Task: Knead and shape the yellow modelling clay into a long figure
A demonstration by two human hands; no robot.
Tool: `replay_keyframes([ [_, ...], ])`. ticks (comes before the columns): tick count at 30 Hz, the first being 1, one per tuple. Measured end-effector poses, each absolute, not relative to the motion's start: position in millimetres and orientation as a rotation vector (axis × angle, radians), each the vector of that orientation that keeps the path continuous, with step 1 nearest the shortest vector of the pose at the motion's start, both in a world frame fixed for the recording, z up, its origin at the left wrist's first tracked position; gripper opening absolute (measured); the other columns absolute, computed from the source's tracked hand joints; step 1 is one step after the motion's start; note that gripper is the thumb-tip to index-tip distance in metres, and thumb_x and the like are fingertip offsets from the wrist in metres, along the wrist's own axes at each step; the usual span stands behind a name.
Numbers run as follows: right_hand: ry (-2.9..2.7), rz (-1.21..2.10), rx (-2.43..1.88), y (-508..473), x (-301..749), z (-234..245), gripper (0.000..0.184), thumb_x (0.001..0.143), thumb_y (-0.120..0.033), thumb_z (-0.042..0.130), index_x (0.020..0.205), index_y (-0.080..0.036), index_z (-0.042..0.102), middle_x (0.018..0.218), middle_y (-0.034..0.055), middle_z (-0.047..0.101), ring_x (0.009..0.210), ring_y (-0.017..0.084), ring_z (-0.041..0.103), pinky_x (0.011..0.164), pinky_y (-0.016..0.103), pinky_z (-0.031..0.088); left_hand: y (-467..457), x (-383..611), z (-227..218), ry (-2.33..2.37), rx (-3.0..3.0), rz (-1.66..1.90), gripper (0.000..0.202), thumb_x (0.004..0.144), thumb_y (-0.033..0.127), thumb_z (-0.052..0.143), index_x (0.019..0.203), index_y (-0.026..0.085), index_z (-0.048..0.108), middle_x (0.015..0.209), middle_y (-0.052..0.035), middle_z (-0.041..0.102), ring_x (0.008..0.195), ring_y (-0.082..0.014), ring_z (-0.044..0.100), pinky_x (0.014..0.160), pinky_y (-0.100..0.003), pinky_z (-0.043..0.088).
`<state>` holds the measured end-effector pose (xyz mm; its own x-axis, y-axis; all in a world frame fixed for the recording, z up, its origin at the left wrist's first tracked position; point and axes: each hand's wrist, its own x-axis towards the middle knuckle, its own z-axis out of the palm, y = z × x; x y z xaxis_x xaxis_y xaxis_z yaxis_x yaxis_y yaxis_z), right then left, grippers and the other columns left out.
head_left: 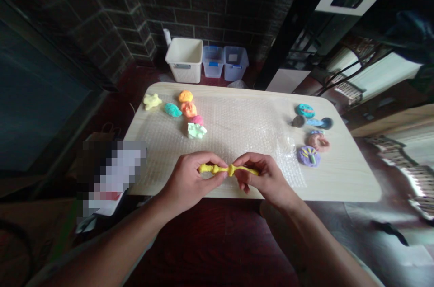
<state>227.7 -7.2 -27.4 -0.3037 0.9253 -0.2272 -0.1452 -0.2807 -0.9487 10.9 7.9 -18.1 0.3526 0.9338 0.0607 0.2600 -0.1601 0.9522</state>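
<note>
A thin stretched strip of yellow clay (226,169) runs between my two hands above the near edge of the table (349,174). My left hand (190,178) pinches its left end with curled fingers. My right hand (262,176) is closed on its right end. A sheet of bubble wrap (237,129) covers the middle of the table under my hands.
Several coloured clay shapes lie at the far left: a yellow star (151,101), a teal piece (172,110), orange pieces (187,102), a pale green one (196,130). More clay figures (312,135) sit at the right. A white bin (185,59) and two clear boxes (224,62) stand beyond the table.
</note>
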Motion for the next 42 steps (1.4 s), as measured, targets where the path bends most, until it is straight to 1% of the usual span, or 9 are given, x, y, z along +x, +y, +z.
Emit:
replay_keyframes([
  [5, -1.203, 1.574, -1.125, -8.8, 230.4, -29.9, 0.023, 0.081, -0.033, 0.089, 0.094, -0.018, 0.076, 0.07, -0.0008, 0.067, 0.06, 0.011, 0.056, 0.056, 0.023, 0.044, 8.6, 10.4, -19.2, 1.049, 1.543, 0.836, 0.014, 0.089, 0.026, 0.075, 0.1, 0.018, 0.076, 0.095, -0.0038, 0.078, 0.088, -0.018, 0.073, 0.079, -0.026, 0.056],
  [9, -1.223, 1.526, -1.112, -8.5, 230.3, -28.4, 0.021, 0.081, -0.032, 0.089, 0.094, -0.021, 0.077, 0.079, 0.0004, 0.067, 0.068, 0.013, 0.056, 0.06, 0.024, 0.044, 8.9, 8.9, -17.9, 1.044, 1.536, 0.784, 0.016, 0.091, 0.032, 0.074, 0.098, 0.017, 0.077, 0.086, -0.0031, 0.075, 0.078, -0.016, 0.068, 0.069, -0.023, 0.053],
  [18, -1.218, 1.535, -1.153, -8.6, 227.4, -26.4, 0.026, 0.076, -0.036, 0.092, 0.088, -0.019, 0.077, 0.069, -0.0017, 0.063, 0.059, 0.01, 0.048, 0.054, 0.023, 0.038, 8.0, 10.4, -15.5, 1.068, 1.55, 0.794, 0.01, 0.088, 0.027, 0.076, 0.091, 0.018, 0.079, 0.078, -0.0021, 0.076, 0.07, -0.0146, 0.066, 0.063, -0.022, 0.05],
  [27, -1.294, 1.476, -1.16, -12.4, 226.8, -27.8, 0.022, 0.08, -0.036, 0.089, 0.089, -0.02, 0.078, 0.074, 0.0011, 0.065, 0.062, 0.013, 0.05, 0.053, 0.025, 0.041, 7.9, 8.1, -15.9, 1.048, 1.587, 0.805, 0.008, 0.088, 0.025, 0.076, 0.091, 0.018, 0.08, 0.086, -0.0034, 0.08, 0.079, -0.0179, 0.073, 0.07, -0.025, 0.054],
  [30, -1.243, 1.503, -1.149, -10.6, 227.3, -26.8, 0.024, 0.079, -0.035, 0.091, 0.094, -0.02, 0.079, 0.076, 0.001, 0.067, 0.065, 0.014, 0.054, 0.057, 0.025, 0.044, 9.0, 7.4, -17.4, 1.064, 1.607, 0.816, 0.008, 0.089, 0.025, 0.076, 0.092, 0.018, 0.078, 0.086, -0.003, 0.079, 0.079, -0.0178, 0.072, 0.07, -0.025, 0.054],
  [34, -1.127, 1.6, -1.106, -7.7, 228.5, -27.5, 0.037, 0.085, -0.038, 0.086, 0.116, -0.02, 0.077, 0.092, 0.0053, 0.075, 0.069, 0.013, 0.06, 0.06, 0.026, 0.048, 10.6, 7.5, -19.2, 1.057, 1.633, 0.884, 0.006, 0.089, 0.021, 0.076, 0.094, 0.019, 0.077, 0.092, -0.0037, 0.078, 0.086, -0.0184, 0.073, 0.078, -0.027, 0.055],
  [36, -1.116, 1.66, -1.113, -7.4, 229.5, -28.7, 0.042, 0.086, -0.04, 0.086, 0.12, -0.018, 0.075, 0.083, 0.0035, 0.073, 0.062, 0.012, 0.058, 0.056, 0.025, 0.046, 10.8, 8.0, -19.7, 1.03, 1.645, 0.914, 0.004, 0.089, 0.019, 0.075, 0.093, 0.019, 0.076, 0.095, -0.0046, 0.078, 0.089, -0.0193, 0.073, 0.081, -0.028, 0.056],
  [39, -1.161, 1.675, -1.152, -8.0, 230.4, -30.1, 0.035, 0.083, -0.042, 0.087, 0.104, -0.015, 0.078, 0.064, -0.0022, 0.063, 0.054, 0.01, 0.05, 0.051, 0.024, 0.038, 10.2, 8.6, -19.7, 1.021, 1.639, 0.917, 0.005, 0.088, 0.019, 0.075, 0.093, 0.019, 0.076, 0.094, -0.0049, 0.078, 0.09, -0.0199, 0.073, 0.082, -0.029, 0.057],
  [42, -1.183, 1.639, -1.169, -8.3, 230.3, -29.5, 0.032, 0.081, -0.042, 0.089, 0.096, -0.015, 0.077, 0.062, -0.0023, 0.063, 0.054, 0.01, 0.048, 0.051, 0.024, 0.036, 9.3, 8.1, -19.2, 1.054, 1.579, 0.858, 0.015, 0.089, 0.025, 0.077, 0.102, 0.019, 0.076, 0.097, -0.0044, 0.078, 0.089, -0.0194, 0.073, 0.079, -0.028, 0.056],
])
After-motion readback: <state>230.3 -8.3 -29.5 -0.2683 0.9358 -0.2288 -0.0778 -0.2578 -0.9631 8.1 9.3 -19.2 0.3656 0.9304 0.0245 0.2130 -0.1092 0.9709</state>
